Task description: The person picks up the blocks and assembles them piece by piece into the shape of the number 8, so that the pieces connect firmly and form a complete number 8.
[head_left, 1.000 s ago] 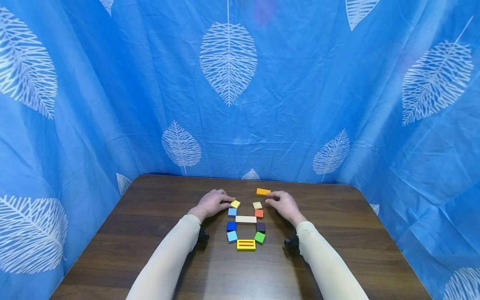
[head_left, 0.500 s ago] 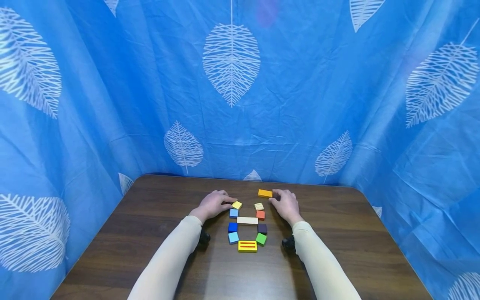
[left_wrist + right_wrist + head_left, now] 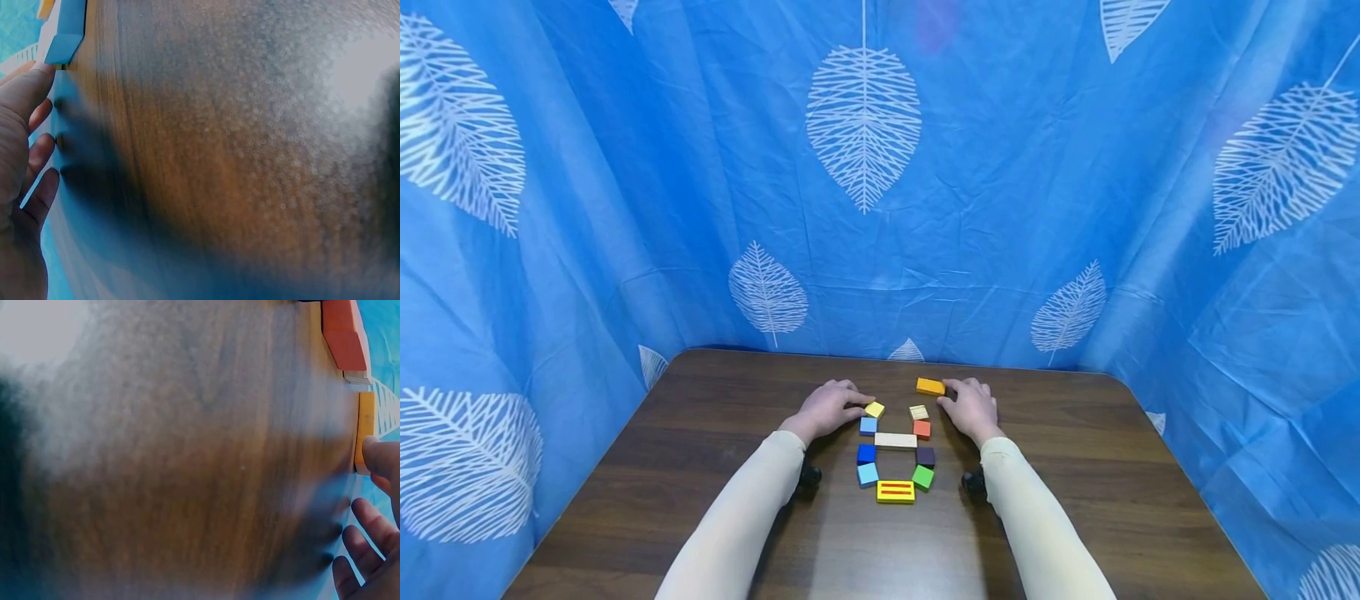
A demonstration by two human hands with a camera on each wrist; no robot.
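Observation:
At the far left of the block pattern, my left hand (image 3: 829, 408) pinches a small yellow block (image 3: 875, 410) between thumb and index finger. From the left wrist, the thumb tip shows beside a light blue block (image 3: 65, 39), which mostly hides the yellow one. My right hand (image 3: 972, 408) holds the right end of an orange block (image 3: 930, 387), farthest back on the table. In the right wrist view, the thumb lies on this orange block (image 3: 365, 419) while the other fingers are loosely bent. A pale wooden block (image 3: 918, 412) sits in front of it.
Nearer me, two columns hold blue (image 3: 867, 454), red (image 3: 922, 430), dark (image 3: 925, 457) and green (image 3: 923, 477) blocks. A long pale block (image 3: 896, 442) bridges them, and a red-striped yellow block (image 3: 896, 492) lies at the front. A blue leaf-patterned curtain (image 3: 955, 250) hangs behind the table.
My right hand's fingers have shifted from the orange block's front right corner to its right end. The left hand stays at the yellow block. The head view has shifted slightly.

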